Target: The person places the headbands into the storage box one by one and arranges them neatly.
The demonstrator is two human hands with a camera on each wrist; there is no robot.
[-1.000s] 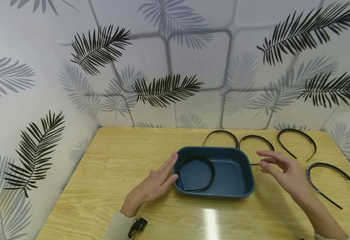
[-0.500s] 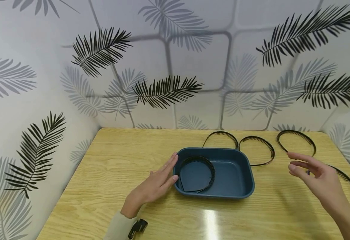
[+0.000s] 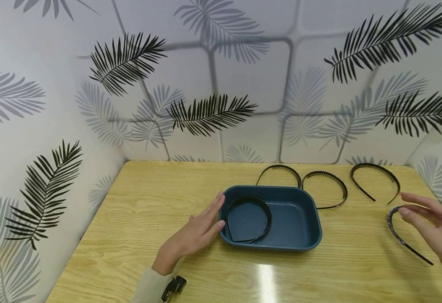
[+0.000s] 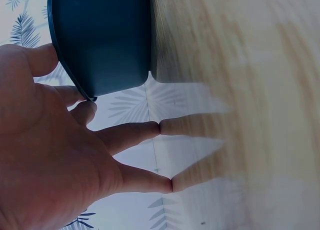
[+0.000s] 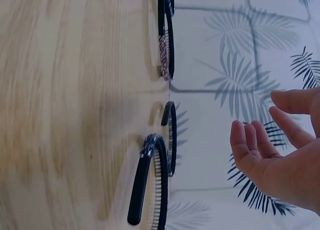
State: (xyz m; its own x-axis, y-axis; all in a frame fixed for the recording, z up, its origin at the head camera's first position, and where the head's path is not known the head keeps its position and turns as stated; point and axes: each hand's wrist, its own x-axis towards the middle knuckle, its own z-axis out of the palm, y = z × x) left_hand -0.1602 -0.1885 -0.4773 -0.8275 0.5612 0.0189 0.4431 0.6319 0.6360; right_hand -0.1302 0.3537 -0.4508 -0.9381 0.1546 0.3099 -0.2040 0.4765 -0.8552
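Note:
My left hand (image 3: 192,235) rests against the left end of a dark blue plastic bin (image 3: 291,223), fingers stretched out. In the left wrist view its thumb touches the rim of the bin (image 4: 105,40), and two fingertips meet the shiny tabletop. Inside the bin's left half lies a black toothed headband (image 3: 268,219); whether more than one is stacked there I cannot tell. My right hand (image 3: 438,229) hovers over a headband with a glittery blue part (image 3: 397,235), hiding its right side. The right wrist view shows the loosely bent right fingers (image 5: 242,147) holding nothing, apart from that headband (image 5: 142,180).
Two black toothed headbands, one (image 3: 281,167) partly hidden behind the bin and one (image 3: 328,174) to its right, lie side by side. Another headband (image 3: 376,167) lies at the back right. Leaf-patterned walls (image 3: 243,139) border the wooden table (image 3: 149,189).
My right hand has moved from beside the bin's right end rightward to above the glittery headband. The left hand, bin and headbands have stayed in place.

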